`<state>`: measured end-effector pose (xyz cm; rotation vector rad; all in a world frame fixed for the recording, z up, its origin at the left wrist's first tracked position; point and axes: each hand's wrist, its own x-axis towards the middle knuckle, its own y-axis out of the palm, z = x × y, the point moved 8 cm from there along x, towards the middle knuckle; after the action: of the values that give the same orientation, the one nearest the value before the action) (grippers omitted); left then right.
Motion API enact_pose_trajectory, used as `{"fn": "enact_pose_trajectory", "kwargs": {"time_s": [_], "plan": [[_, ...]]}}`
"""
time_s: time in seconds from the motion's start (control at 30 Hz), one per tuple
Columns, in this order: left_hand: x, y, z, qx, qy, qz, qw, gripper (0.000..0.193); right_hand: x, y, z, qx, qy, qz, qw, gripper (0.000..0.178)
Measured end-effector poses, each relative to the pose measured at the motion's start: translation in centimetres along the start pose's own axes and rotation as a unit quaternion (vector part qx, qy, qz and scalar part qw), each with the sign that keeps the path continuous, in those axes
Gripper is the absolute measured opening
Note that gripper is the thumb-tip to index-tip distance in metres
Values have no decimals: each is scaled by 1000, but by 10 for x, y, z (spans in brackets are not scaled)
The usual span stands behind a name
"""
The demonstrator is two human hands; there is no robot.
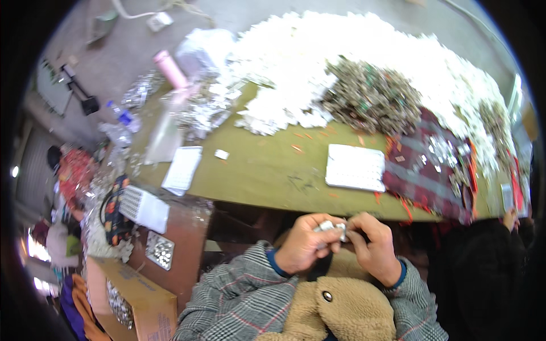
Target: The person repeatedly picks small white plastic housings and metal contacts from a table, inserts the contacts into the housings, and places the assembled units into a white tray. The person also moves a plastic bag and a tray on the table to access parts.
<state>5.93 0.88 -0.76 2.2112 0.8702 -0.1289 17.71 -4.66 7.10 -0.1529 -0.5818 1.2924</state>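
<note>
Near the table's front edge, my left hand (304, 245) is closed around small white pieces (325, 226), too small to name more exactly. My right hand (373, 244) meets it with thumb and fingers pinched at the right end of these pieces. What lies between its fingertips is mostly hidden. Ahead of my hands on the green tabletop (256, 170) lies a flat white tray (355, 167) with rows of small marks. A plaid cloth (424, 170) carrying small shiny bits is spread to the tray's right.
A large white heap (296, 51) covers the table's back, with a grey-brown pile (372, 96) before it. At left are a pink bottle (170, 69), clear plastic bags and a white sheet (182, 169). A cardboard box (136, 295) holding shiny pieces stands lower left. Another person's hand (510, 219) shows far right.
</note>
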Motion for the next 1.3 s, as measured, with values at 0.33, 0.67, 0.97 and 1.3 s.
{"fn": "enact_pose_trajectory", "kwargs": {"time_s": [0.33,0.67,0.97,1.3], "plan": [[-13,-9,-152,108,282,-91,949,24,4,-24,-30,118,26,-80,989,12],[-1,-90,-390,780,415,-364,295,11,-4,-30,-55,62,46,-36,996,9],[108,-37,-227,810,376,-123,432,12,0,-31,-53,53,39,-51,997,13],[175,-32,-177,840,292,-104,445,26,-5,-29,-50,36,28,-34,998,14]]}}
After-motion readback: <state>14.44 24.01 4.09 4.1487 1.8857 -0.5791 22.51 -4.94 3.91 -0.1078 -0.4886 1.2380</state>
